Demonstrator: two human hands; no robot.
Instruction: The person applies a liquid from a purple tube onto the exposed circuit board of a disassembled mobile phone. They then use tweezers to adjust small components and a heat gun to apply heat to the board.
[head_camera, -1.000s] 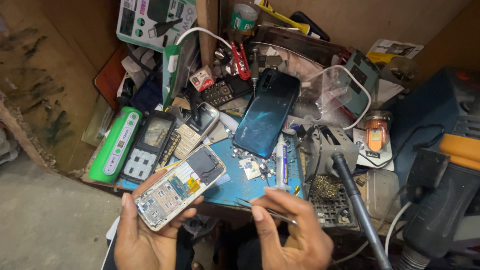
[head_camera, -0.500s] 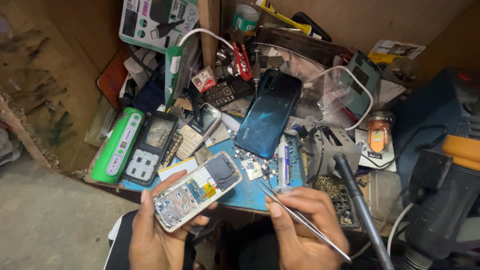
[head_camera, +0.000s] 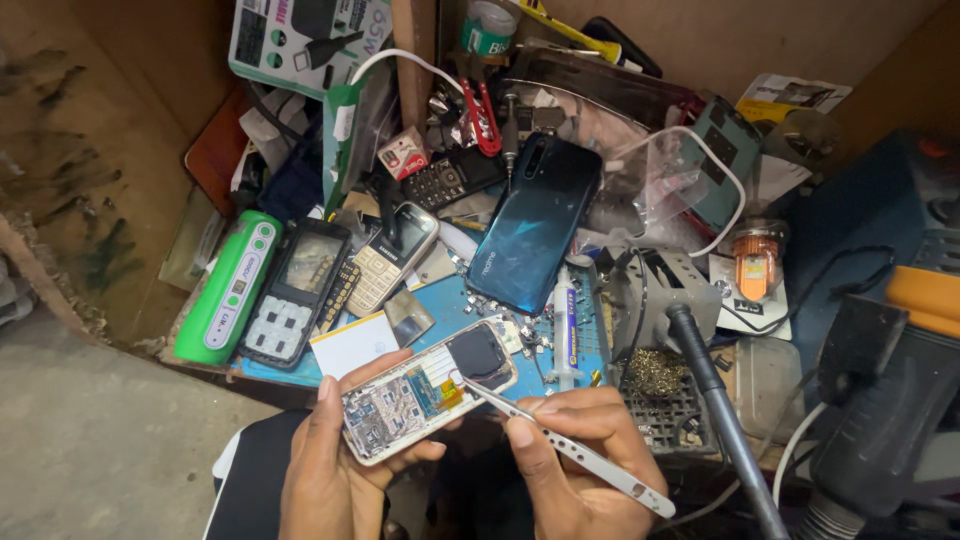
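While left hand (head_camera: 330, 460) grips bare circuit-board phone (head_camera: 425, 390) | right hand (head_camera: 585, 465) pinches slim steel tweezers (head_camera: 560, 445)

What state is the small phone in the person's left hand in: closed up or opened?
Opened: the small phone in the left hand shows a bare circuit board, no cover. The right hand holds tweezers against it.

Left hand (head_camera: 330, 465) raised palm-up, fingers curled in a cradling grip, thumb along the near edge; right hand (head_camera: 575, 470) beside it, fingertips pinched together, knuckles up.
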